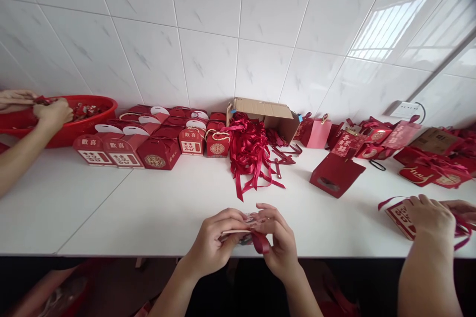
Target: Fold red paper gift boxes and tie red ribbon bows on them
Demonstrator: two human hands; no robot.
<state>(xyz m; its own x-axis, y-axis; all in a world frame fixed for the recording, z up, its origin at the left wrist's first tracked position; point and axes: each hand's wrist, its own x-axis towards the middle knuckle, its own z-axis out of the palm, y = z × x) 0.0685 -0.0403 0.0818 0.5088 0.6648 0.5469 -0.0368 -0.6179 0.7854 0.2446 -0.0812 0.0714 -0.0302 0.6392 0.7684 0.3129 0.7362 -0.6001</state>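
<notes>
My left hand (214,237) and my right hand (278,237) meet at the near edge of the white table (159,208). Both are closed around a small red gift box (248,221) held between them. A loop of red ribbon (260,242) hangs from under my right fingers. Most of the box is hidden by my fingers.
A heap of red ribbons (250,153) spills from a cardboard box (267,114). Rows of finished red boxes (148,138) stand at the back left. Another person's hands reach into a red basin (74,124) at left. A second person's hands (433,218) hold a red box at right.
</notes>
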